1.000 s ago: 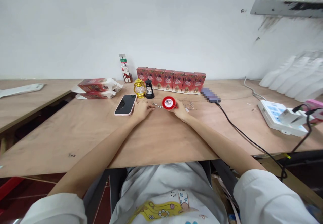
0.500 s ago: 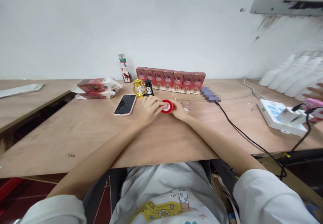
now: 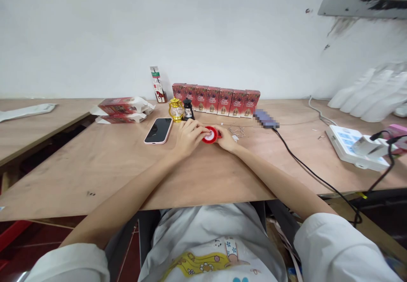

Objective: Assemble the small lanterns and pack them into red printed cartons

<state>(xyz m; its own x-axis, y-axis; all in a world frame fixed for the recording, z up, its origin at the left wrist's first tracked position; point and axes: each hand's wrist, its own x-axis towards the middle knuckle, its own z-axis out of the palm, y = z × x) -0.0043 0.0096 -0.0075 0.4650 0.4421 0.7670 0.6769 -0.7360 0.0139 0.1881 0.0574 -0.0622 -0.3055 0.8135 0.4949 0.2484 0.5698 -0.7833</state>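
Red round object [image 3: 210,137], in right hand [image 3: 227,139]; left hand [image 3: 188,137] touching

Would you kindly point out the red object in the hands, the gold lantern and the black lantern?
Red object [image 3: 210,137]: head view, pale round face.
Gold lantern [image 3: 176,111]: head view, clear middle.
Black lantern [image 3: 188,113]: head view, clear middle.

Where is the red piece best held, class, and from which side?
Probably take the red piece by its outer side, from the right, where the right grip is: its round face points toward the camera, partly covered by the left grip.
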